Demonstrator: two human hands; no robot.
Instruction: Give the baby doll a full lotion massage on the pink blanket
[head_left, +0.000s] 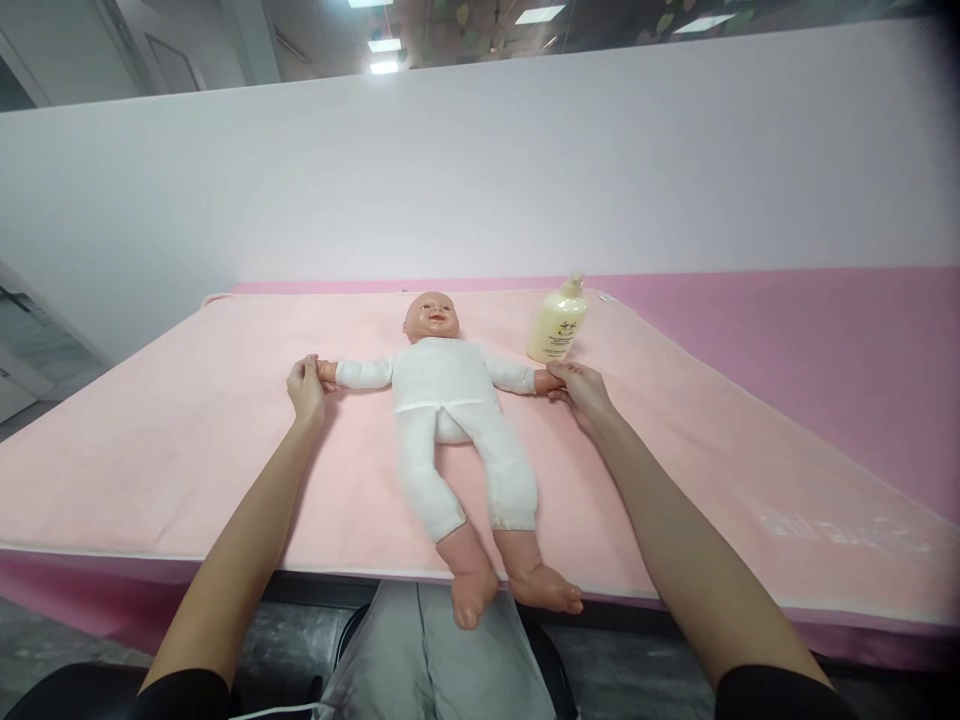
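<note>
A baby doll (446, 380) with a white cloth body lies on its back, head toward the wall and feet over the table's near edge. Both its arms are stretched out sideways. My left hand (307, 388) is closed on the doll's hand at the left. At the right, my right hand (581, 388) pinches the doll's other hand between thumb and fingers. Just beyond my right hand stands a pale yellow pump bottle (558, 325) with dark print on its front, tilted in the view.
Under the doll a light pink towel (187, 430) covers much of the table, over a darker pink cloth (825, 370). A white wall (480, 170) rises behind the far edge. My legs (442, 650) are below the near edge.
</note>
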